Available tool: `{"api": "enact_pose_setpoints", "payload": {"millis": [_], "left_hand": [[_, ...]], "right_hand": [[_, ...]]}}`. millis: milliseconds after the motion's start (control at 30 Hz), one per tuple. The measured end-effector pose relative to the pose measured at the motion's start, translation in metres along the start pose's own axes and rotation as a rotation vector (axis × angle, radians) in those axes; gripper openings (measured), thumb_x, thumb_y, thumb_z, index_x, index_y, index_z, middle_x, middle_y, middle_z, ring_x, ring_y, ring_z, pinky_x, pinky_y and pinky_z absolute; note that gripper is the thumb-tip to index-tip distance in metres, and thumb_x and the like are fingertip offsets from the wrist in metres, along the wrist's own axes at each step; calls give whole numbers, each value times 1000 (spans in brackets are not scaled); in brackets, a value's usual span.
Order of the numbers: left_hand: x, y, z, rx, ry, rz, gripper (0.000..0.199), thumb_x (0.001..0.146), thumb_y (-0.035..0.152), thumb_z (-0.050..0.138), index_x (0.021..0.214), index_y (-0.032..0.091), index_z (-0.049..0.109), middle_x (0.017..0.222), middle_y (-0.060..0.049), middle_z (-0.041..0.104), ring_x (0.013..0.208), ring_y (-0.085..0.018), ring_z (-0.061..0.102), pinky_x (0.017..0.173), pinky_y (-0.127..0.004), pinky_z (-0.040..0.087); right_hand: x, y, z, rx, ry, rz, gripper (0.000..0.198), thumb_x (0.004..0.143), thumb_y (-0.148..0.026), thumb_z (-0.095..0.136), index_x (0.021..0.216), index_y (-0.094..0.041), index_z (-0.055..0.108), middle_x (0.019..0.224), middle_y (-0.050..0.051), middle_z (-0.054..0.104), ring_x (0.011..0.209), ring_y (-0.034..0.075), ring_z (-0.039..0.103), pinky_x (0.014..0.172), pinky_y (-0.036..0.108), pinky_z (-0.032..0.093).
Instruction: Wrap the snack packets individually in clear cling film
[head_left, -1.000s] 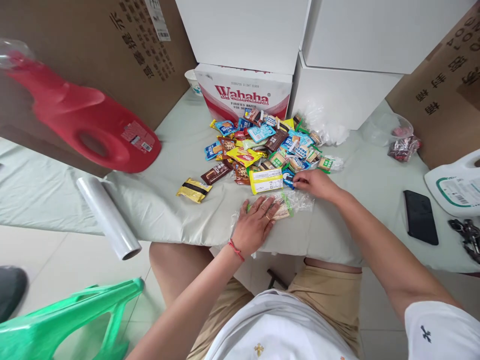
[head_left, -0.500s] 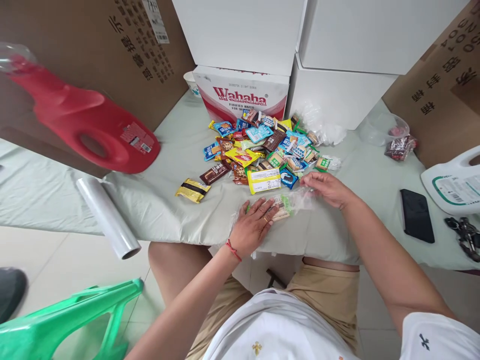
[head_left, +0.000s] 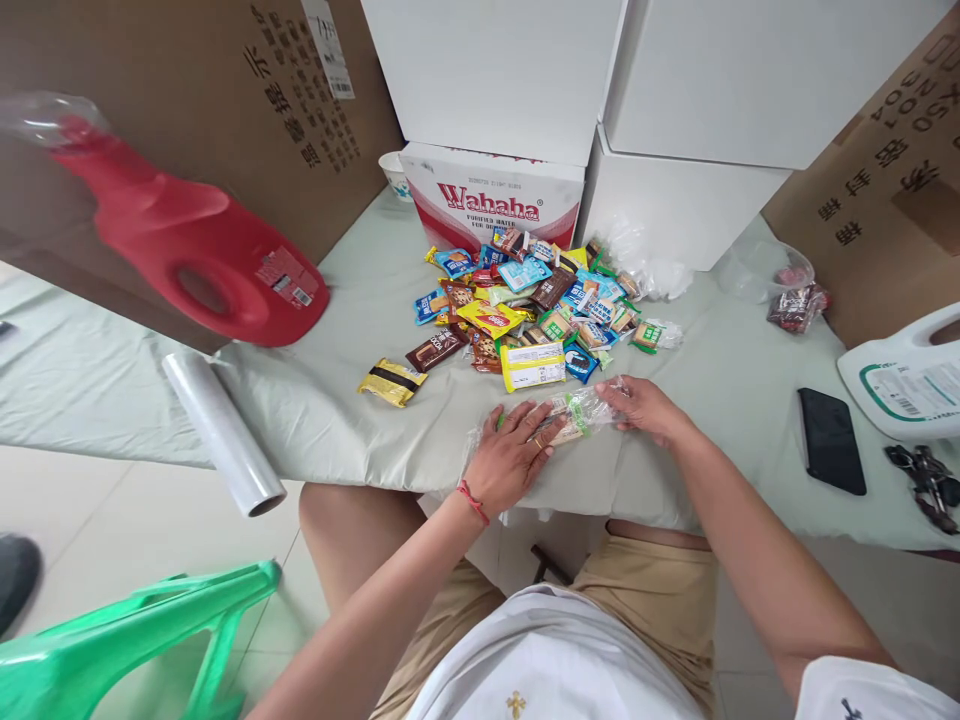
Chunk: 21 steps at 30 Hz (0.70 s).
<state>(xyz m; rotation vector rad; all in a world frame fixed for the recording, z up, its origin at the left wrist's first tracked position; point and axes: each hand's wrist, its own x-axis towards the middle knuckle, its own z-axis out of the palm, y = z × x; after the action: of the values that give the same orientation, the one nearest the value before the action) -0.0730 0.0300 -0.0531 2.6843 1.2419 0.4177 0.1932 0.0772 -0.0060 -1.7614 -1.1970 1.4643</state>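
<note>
Near the table's front edge lies a snack packet (head_left: 574, 412) with a green-and-white wrapper, partly covered in clear plastic film (head_left: 600, 410). My left hand (head_left: 514, 448) rests flat on the packet's left part, fingers stretched out and hiding some of it. At the film's right end, my right hand (head_left: 645, 408) pinches the plastic between thumb and fingers. Just beyond my hands is a heap of wrapped snacks (head_left: 525, 310); a yellow-and-white packet (head_left: 532, 366) and a blue packet (head_left: 580, 362) are closest.
A red jug (head_left: 217, 260) and a roll of film (head_left: 223, 435) are on the left. White boxes (head_left: 495, 200) stand behind the heap. To the right are a plastic tub (head_left: 750, 272), a phone (head_left: 831, 440), keys (head_left: 930, 485) and a white jug (head_left: 904, 375). A green stool (head_left: 142, 630) stands below.
My right hand has moved slightly down onto the film's right end, and the film now lies folded closer over the packet. My left hand stays flat on the packet.
</note>
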Motion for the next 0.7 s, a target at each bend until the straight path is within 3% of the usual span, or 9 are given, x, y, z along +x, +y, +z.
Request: {"api": "enact_pose_setpoints", "payload": {"millis": [100,233,367,467,533,600,700], "left_hand": [[0,1,2,19,16,-12,48,106,36,37,154,37,43,162,-1,43,147,-27,39,120,-55,25],[2,6,4,18,32,-33,48,106,35,38,154,37,43,161,-1,44,145,-28,41,118,-57,28],[4,11,7,-31,59,-74,44,104,30,42,146,32,54,155,-7,51,145,-33,42,117,-64,27],[1,4,7,-183,96,-79,40,98,24,49,135,26,64,148,-11,58,143,-35,43,118,-66,28],[-5,-8,4,-370,178,-77,41,93,19,49,131,24,65,143,-11,61,139,-31,49,118,-59,35],[-13,-20,1,-507,346,-163,42,89,15,46,127,22,64,135,-12,64,134,-26,55,115,-50,43],[-25,-27,-3,-360,521,-429,36,88,18,49,121,18,64,134,-15,62,139,-31,48,116,-56,39]], "right_hand": [[0,6,14,-47,11,-52,51,61,-64,80,71,-18,62,57,-4,51,53,11,43,46,22,35],[0,6,36,-144,261,-251,39,74,-56,69,66,-19,59,54,-5,47,51,11,39,49,24,30],[-12,-2,83,-502,380,-476,20,88,-32,58,74,-19,64,69,1,61,65,16,53,61,26,38],[-21,1,113,-657,395,-593,21,96,-24,50,90,-19,69,88,7,66,79,20,60,70,28,44],[-25,10,122,-671,387,-648,26,101,-28,46,101,-19,71,94,9,64,85,21,60,73,29,47],[-28,21,124,-676,378,-695,29,102,-29,45,111,-19,70,101,10,62,91,22,60,77,31,50],[-31,34,126,-728,392,-745,35,102,-23,43,128,-19,65,111,13,60,101,25,56,85,34,51]]}}
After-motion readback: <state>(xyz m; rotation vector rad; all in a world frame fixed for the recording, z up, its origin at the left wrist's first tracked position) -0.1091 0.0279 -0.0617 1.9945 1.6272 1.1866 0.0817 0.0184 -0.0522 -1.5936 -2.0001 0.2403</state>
